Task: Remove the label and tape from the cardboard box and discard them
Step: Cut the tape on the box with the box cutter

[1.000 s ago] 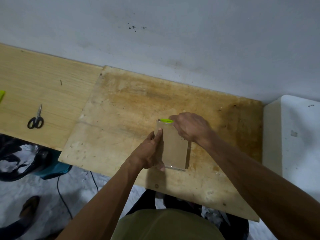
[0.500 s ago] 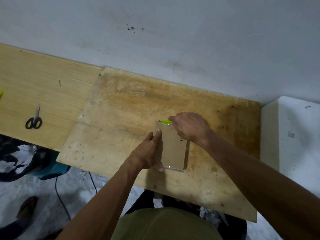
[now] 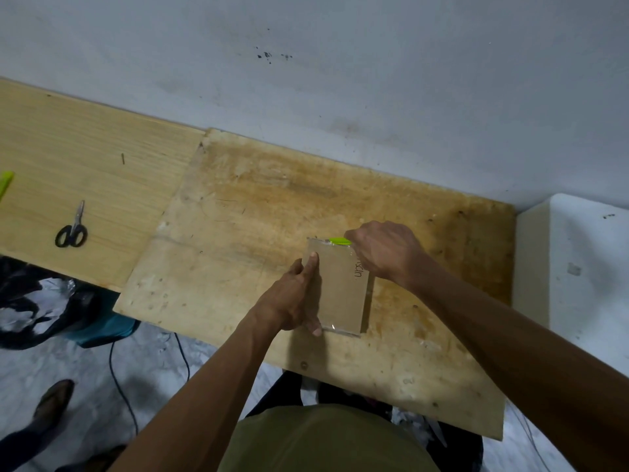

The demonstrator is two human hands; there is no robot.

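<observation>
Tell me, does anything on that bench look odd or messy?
Nothing is spilled or broken. The worn board is heavily stained and overhangs the bench edge. The box lies flat, held by the left hand, while the right hand works a green tool at its far edge.

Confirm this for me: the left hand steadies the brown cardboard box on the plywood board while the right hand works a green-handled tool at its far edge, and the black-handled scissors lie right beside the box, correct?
Not quite. The head view shows the black-handled scissors far off to the left on the pale wooden tabletop, not beside the brown cardboard box. The rest holds: the left hand steadies the box on the plywood board while the right hand works the green-handled tool at its far edge.
</observation>
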